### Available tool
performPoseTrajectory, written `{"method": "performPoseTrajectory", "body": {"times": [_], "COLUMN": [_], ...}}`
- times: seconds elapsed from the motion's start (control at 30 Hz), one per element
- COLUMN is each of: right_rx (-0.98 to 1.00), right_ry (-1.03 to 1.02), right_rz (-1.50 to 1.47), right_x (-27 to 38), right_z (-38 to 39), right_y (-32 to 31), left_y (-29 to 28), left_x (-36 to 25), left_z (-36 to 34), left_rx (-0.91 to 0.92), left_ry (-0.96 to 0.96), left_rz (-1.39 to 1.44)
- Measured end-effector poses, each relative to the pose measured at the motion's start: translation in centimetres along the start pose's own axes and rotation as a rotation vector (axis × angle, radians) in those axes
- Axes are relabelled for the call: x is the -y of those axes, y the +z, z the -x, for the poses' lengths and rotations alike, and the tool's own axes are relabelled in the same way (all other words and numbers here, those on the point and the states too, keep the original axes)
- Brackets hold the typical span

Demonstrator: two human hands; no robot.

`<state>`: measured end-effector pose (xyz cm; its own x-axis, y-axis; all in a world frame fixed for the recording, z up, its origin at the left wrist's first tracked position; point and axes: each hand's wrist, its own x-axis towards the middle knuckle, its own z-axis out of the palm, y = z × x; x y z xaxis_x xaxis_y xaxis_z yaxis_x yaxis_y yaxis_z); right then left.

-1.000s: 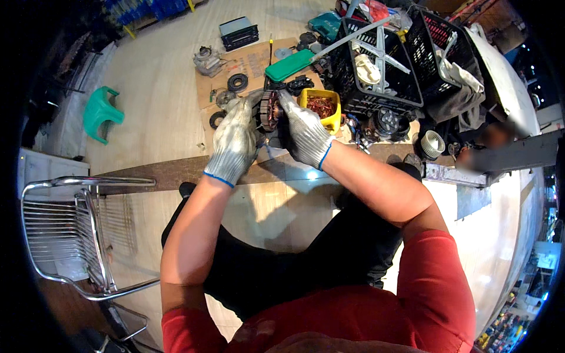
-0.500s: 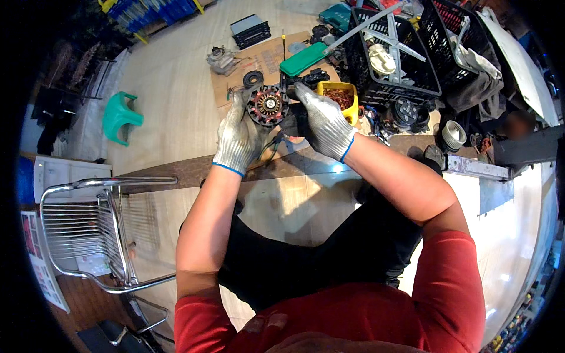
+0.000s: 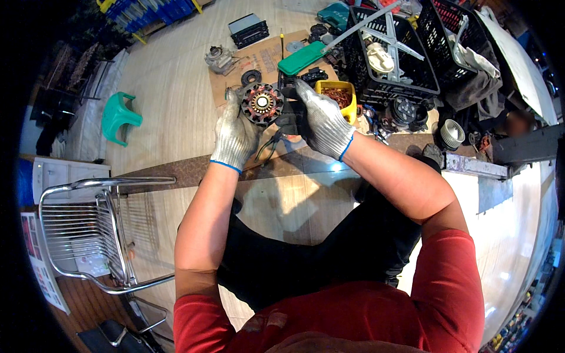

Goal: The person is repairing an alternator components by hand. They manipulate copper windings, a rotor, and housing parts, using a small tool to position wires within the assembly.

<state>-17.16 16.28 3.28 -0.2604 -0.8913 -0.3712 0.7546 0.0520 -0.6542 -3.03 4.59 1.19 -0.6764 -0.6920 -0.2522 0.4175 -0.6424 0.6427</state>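
Note:
My left hand (image 3: 232,132), in a white knit glove with dark palm, is closed around a round motor rotor (image 3: 262,102). The rotor's toothed face, with copper windings around a bright central shaft, is turned up toward me. At its right side is my right hand (image 3: 323,117), gloved the same way, thumb stretched out and apart from the dark fingers. Those fingertips lie close by the rotor's edge; whether they touch it I cannot tell. Just below the rotor are pliers (image 3: 269,147) with dark handles. A black ring (image 3: 251,77) lies beyond it on the cardboard.
A yellow container (image 3: 354,110) of copper-coloured scraps stands right of my right hand. Beyond are a green-headed tool (image 3: 301,59), a black crate (image 3: 395,94) and a grey-topped black box (image 3: 248,30). A green stool (image 3: 120,117) and metal chair (image 3: 109,235) stand left.
The rotor has shifted slightly left in my left hand's hold, and its face is turned more squarely up. A wider gap shows by my right fingers, and the pliers are more visible.

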Motion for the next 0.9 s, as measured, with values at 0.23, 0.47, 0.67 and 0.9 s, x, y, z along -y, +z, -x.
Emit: {"method": "performPoseTrajectory", "body": {"times": [0.23,0.47,0.67,0.9], "right_rx": [-0.004,-0.003,0.032,0.046], "right_ry": [-0.026,-0.009,-0.005,-0.041], "right_rz": [0.025,0.040,0.027,-0.016], "right_x": [-0.5,-0.4,0.2,0.0], "right_z": [-0.7,-0.5,0.4,0.1], "right_y": [-0.1,0.0,0.6,0.4], "left_y": [-0.5,-0.6,-0.8,-0.6], "left_x": [-0.1,-0.2,-0.2,-0.4], "left_z": [-0.2,-0.1,-0.2,0.1], "left_rx": [0.019,0.030,0.008,0.025], "left_ry": [0.010,0.016,0.012,-0.014], "left_rz": [0.034,-0.004,-0.009,-0.038]}}
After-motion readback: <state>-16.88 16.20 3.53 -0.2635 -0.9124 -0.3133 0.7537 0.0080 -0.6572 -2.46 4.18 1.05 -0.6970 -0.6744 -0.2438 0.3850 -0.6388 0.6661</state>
